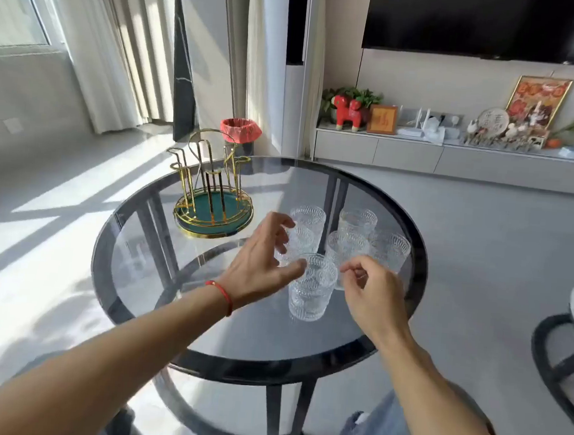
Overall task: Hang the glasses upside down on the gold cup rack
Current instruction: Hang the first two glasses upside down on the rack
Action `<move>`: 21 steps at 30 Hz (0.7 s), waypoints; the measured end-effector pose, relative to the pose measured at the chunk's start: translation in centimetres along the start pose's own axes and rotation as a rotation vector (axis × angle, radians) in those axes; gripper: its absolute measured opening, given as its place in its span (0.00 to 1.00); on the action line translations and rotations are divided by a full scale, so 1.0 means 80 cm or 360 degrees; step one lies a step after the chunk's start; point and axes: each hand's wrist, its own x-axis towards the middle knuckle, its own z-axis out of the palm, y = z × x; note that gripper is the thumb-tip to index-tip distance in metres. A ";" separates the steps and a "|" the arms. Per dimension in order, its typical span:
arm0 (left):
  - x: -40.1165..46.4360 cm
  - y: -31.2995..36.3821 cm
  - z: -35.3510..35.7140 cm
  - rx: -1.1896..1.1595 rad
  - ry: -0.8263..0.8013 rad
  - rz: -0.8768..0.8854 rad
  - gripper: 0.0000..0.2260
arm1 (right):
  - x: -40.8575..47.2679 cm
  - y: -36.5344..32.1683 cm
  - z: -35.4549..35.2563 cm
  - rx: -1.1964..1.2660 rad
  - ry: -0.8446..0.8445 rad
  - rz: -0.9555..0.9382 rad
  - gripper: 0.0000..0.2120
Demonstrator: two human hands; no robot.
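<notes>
Several clear embossed glasses stand upright in a cluster on the round glass table [175, 315]. The nearest glass [311, 288] sits between my two hands. My left hand [261, 263], with a red cord at the wrist, hovers open just left of it, fingers spread beside another glass [303, 230]. My right hand [370, 292] is to its right with fingers loosely curled and holds nothing. The gold cup rack [212, 191], wire prongs on a green tray, stands empty at the table's far left.
Further glasses [357, 221] [391, 249] stand at the back right of the cluster. A dark chair [567, 352] is at the right edge. A bin with a red bag [240, 132] stands behind the table. My knee in jeans [375, 433] is below.
</notes>
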 end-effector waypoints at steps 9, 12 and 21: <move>-0.031 -0.004 0.062 0.0194 0.0072 -0.0062 0.31 | -0.015 0.014 0.012 0.0084 -0.0611 0.0211 0.24; -0.033 0.002 0.077 0.0177 0.0109 -0.0057 0.32 | -0.011 0.013 0.007 0.0099 -0.0586 0.0226 0.23; -0.031 0.014 0.010 -0.0607 0.0143 -0.0346 0.31 | -0.033 -0.029 -0.036 0.0734 -0.0538 0.0032 0.13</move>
